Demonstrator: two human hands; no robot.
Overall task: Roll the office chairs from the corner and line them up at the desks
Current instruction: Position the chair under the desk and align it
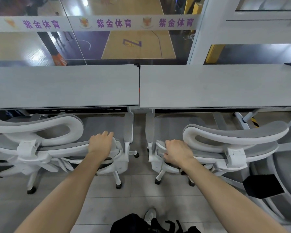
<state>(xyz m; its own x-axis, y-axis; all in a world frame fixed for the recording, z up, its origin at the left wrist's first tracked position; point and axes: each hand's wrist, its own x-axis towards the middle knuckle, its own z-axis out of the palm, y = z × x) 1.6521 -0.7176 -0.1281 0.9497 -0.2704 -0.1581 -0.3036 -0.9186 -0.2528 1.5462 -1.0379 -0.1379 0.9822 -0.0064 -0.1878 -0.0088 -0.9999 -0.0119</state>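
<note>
Two white-and-grey mesh office chairs stand side by side, facing two grey desks. The left chair (40, 132) sits at the left desk (64, 86) with its seat partly under the desktop. The right chair (234, 137) sits at the right desk (218, 86) the same way. My left hand (101, 142) grips the right end of the left chair's backrest. My right hand (176, 153) grips the left end of the right chair's backrest. A narrow gap of floor separates the two chairs' armrests.
Another grey chair (286, 174) stands close at the right edge, with a black block (263, 185) in front of it. Behind the desks a glass wall (107, 41) overlooks a basketball court below. Grey tiled floor (117, 204) lies around my feet.
</note>
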